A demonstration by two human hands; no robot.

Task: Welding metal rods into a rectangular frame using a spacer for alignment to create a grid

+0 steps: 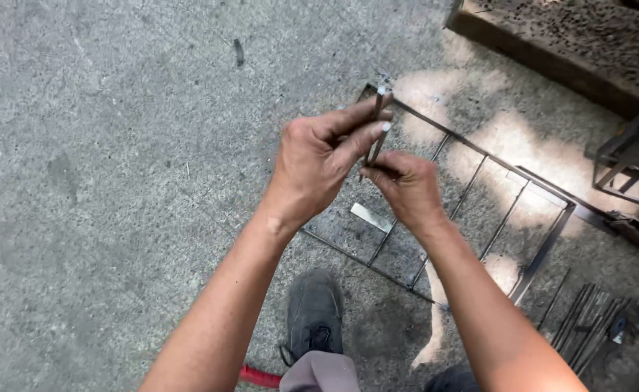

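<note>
Both hands meet at frame centre over the concrete floor [101,145]. Left hand [318,163] pinches the upper part of a short thin metal rod [376,125] between thumb and forefinger; the rod's tip points toward 12 o'clock. Right hand [408,190], just at 4 o'clock of the left, is closed around the rod's lower end, fingers curled in. Whether it is one rod or two pressed together, I cannot tell. Under my hands lies a flat rectangular metal frame [544,243] with thin crossbars, running from 12 toward 4 o'clock on the floor. A small pale flat metal strip [371,217] lies inside the frame, directly below the hands. At 4 o'clock, a bundle of loose rods [584,323]. At 6 o'clock, my dark shoe [313,308].
</note>
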